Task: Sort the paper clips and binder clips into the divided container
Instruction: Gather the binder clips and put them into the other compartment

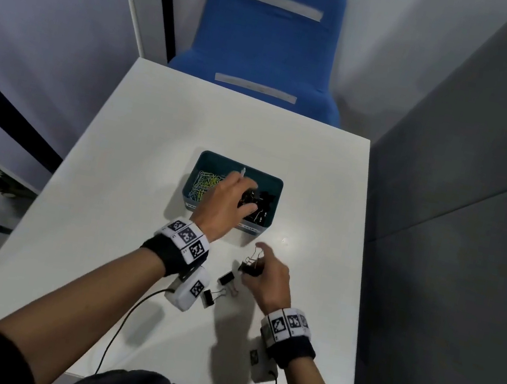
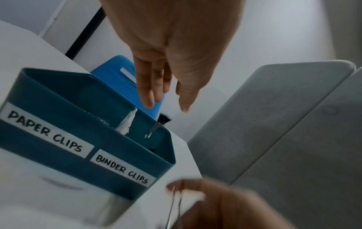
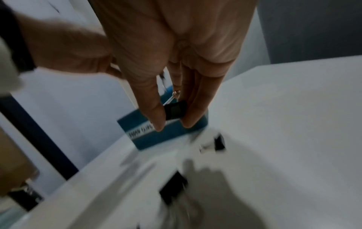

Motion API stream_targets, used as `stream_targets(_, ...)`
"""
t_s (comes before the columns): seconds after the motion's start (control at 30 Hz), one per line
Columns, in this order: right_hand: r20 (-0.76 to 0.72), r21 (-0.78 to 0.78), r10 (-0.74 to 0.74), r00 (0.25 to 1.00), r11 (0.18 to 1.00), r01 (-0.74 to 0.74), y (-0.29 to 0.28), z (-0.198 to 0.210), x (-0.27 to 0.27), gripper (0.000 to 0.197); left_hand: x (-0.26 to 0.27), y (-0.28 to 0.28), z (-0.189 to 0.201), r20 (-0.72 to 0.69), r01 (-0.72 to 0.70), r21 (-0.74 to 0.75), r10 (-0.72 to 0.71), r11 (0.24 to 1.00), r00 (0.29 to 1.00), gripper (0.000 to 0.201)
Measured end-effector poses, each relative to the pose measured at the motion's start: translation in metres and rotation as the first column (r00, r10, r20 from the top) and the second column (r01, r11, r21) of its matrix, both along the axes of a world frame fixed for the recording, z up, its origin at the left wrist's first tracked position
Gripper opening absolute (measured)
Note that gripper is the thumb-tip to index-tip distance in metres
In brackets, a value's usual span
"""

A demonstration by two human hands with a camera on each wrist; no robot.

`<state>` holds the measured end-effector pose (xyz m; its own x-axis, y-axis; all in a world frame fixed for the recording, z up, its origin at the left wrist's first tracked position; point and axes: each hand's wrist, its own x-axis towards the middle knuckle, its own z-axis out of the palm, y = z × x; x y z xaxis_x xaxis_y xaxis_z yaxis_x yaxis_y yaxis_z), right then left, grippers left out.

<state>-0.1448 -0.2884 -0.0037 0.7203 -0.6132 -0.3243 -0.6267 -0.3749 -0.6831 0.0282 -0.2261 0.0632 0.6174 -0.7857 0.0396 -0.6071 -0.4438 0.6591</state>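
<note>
- Left hand (image 1: 229, 202) hangs over the teal container (image 2: 58, 99), its fingers (image 2: 146, 91) straight and pointing down with a gap between them and the thumb; nothing is held in it.
- Just under those fingertips, in the left wrist view, a black binder clip (image 2: 157, 125) with a wire handle sits at the rim of the compartment labelled "BINDER CLIPS"; it is apart from the fingers.
- Right hand (image 1: 267, 279) is above the table (image 1: 125, 142), near the front of the container, and pinches another black binder clip (image 3: 175, 111) between thumb and fingers, with the wire handles sticking up.
- Two more binder clips lie loose on the table between the two wrists: one (image 1: 227, 279) just beside the right hand, the other (image 1: 211, 297) close to the left wrist camera.
- Inside the container a white divider (image 2: 127, 122) splits it in two. Coloured paper clips (image 1: 204, 185) fill the left side, which carries the label "PAPER CLIPS"; black binder clips (image 1: 261, 205) are piled in the right side.
- Both wrists wear black bands with white blocks bearing black-and-white square markers, and a thin black cable runs back from each toward the person.
- Beyond the far edge of the table stands a blue chair (image 1: 268, 42) with two pale strips on its back.
- Grey wall panels (image 1: 474, 163) rise to the right of the table.
</note>
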Motion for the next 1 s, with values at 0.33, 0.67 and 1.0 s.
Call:
stream_targets(0.33,0.076,-0.277,0.045,0.996,0.961,-0.022,-0.048,0.064,0.072,0.072,-0.075,0.091,-0.086,-0.058,0.283,0.501,-0.294,0.818,0.954,0.077)
stream_targets(0.67,-0.320,-0.289,0.338,0.885,0.855,-0.431,-0.002,-0.035,-0.010,0.057,-0.080,0.105,-0.125,0.099,0.484,0.628,-0.679,0.610,0.727,0.090)
stream_targets(1.0,-0.301,-0.238,0.222,0.928,0.924,-0.298,0.018,-0.059,-0.034,0.022,-0.094,0.096,-0.112,-0.037,0.365,0.572,-0.421,0.735,0.906,0.047)
